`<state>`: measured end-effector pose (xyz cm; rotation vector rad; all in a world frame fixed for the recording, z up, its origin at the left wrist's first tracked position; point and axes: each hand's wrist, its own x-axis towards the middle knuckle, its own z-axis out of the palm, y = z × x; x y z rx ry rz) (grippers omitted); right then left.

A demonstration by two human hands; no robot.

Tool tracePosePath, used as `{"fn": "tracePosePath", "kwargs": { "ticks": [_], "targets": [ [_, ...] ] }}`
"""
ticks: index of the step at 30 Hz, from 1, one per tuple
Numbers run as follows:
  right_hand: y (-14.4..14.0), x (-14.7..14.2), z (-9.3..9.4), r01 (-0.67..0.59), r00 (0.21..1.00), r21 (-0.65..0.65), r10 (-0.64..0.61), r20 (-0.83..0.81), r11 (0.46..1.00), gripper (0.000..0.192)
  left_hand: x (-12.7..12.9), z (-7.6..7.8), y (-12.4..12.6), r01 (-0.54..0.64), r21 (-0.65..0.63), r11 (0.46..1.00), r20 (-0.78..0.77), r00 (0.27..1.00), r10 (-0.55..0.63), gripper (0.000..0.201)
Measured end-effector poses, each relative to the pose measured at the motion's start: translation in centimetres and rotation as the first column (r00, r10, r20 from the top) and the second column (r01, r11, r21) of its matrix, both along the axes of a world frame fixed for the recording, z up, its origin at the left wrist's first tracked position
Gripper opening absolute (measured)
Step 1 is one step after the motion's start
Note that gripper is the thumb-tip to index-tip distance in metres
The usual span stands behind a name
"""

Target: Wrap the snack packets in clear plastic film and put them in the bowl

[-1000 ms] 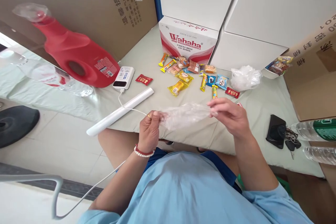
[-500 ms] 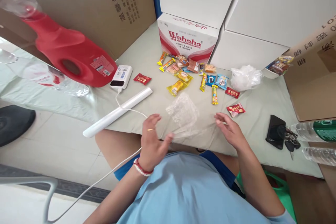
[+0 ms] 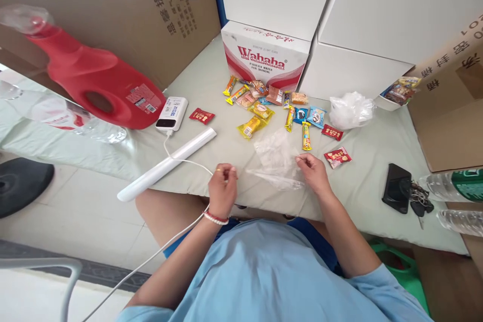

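A crumpled clear plastic bag (image 3: 277,156) lies on the cloth in front of me. My right hand (image 3: 314,172) pinches its right edge between thumb and fingertips. To the left, my left hand (image 3: 223,188) is closed, with the fingers curled in and nothing visible in them; a gap separates it from the bag. Behind the bag are yellow-wrapped cakes (image 3: 249,127), a thin yellow snack stick (image 3: 306,136) and blue snack packets (image 3: 316,116). Red candy packets (image 3: 337,157) lie just beyond my right hand.
A white bar (image 3: 168,163), a cable and a power bank (image 3: 172,113) lie left, by a red jug (image 3: 101,85). A Wahaba-style printed carton (image 3: 266,58) stands behind the snacks. On the right are a white plastic bag (image 3: 351,110), a phone (image 3: 397,188), keys (image 3: 419,201) and bottles (image 3: 458,186).
Both hands have gone from open to closed. My right hand has moved left and taken the clear bag's edge. The bag has shifted right and is spread differently.
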<state>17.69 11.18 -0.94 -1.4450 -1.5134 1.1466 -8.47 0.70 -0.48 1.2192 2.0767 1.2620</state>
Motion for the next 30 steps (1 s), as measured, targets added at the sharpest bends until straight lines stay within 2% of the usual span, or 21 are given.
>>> {"fn": "tracePosePath", "kwargs": {
  "ticks": [2,3,4,6,7,8,9,10,12,15,18,22,26,28,30],
  "targets": [
    [-1.2,0.9,0.5,0.063,0.997,0.025,-0.062,-0.038,0.998,0.032,-0.3,0.2,-1.0,-0.041,0.033,0.999,-0.033,0.999,0.042,0.027],
    [-1.9,1.0,0.9,0.063,0.997,0.036,-0.061,-0.049,0.997,0.031,0.1,0.5,-1.3,0.007,0.069,0.998,-0.079,0.997,-0.002,0.03],
    [-2.5,1.0,1.3,0.045,0.998,0.051,-0.042,-0.052,0.998,0.03,0.8,1.0,-1.2,0.101,0.109,0.989,-0.138,0.987,-0.085,0.038],
    [-3.5,0.5,2.3,-0.031,0.999,0.095,0.034,-0.037,0.995,0.027,2.9,1.9,-0.3,0.346,0.149,0.926,-0.25,0.92,-0.303,0.067],
    [-3.8,0.2,2.9,-0.083,0.996,0.122,0.086,-0.021,0.989,0.026,3.9,2.4,0.4,0.439,0.142,0.887,-0.284,0.877,-0.388,0.08],
    [-4.1,-0.1,3.4,-0.139,0.99,0.151,0.14,0.001,0.979,0.024,4.9,2.7,1.2,0.492,0.123,0.862,-0.283,0.85,-0.445,0.084],
    [-4.2,-0.4,3.9,-0.185,0.983,0.18,0.183,0.029,0.966,0.023,5.6,2.9,2.1,0.518,0.101,0.849,-0.246,0.84,-0.483,0.076],
    [-4.2,-0.4,4.3,-0.21,0.978,0.203,0.202,0.057,0.956,0.022,6.0,2.9,2.9,0.522,0.083,0.849,-0.174,0.846,-0.503,0.059],
    [-4.0,-0.1,4.6,-0.172,0.984,0.211,0.157,0.086,0.962,0.023,5.7,2.6,4.3,0.476,0.053,0.878,0.048,0.877,-0.478,0.034],
    [-3.6,1.5,3.7,0.026,0.999,0.104,-0.03,0.039,0.994,0.029,3.5,1.8,5.1,0.317,0.03,0.948,0.371,0.877,-0.305,0.029],
    [-3.4,3.4,1.8,0.152,0.988,-0.022,-0.152,-0.017,0.988,0.036,0.7,1.0,4.8,0.142,-0.021,0.99,0.492,0.863,-0.114,0.03],
    [-3.5,4.7,-0.2,0.167,0.984,-0.106,-0.172,-0.039,0.98,0.04,-1.9,0.0,3.3,0.04,-0.182,0.983,0.44,0.897,0.045,0.034],
    [-3.5,4.9,-0.4,0.15,0.989,-0.1,-0.149,0.017,0.984,0.042,-3.1,-0.5,1.7,-0.004,-0.284,0.959,0.309,0.946,0.096,0.032],
    [-3.3,5.0,-0.2,0.157,0.986,-0.076,-0.153,0.062,0.985,0.043,-3.2,-0.1,1.0,-0.082,-0.264,0.961,0.18,0.975,0.133,0.027],
    [-3.1,5.0,-0.1,0.16,0.984,-0.063,-0.155,0.084,0.985,0.044,-2.7,0.5,0.5,-0.096,-0.152,0.984,0.009,0.995,0.098,0.024]
  ]
}}
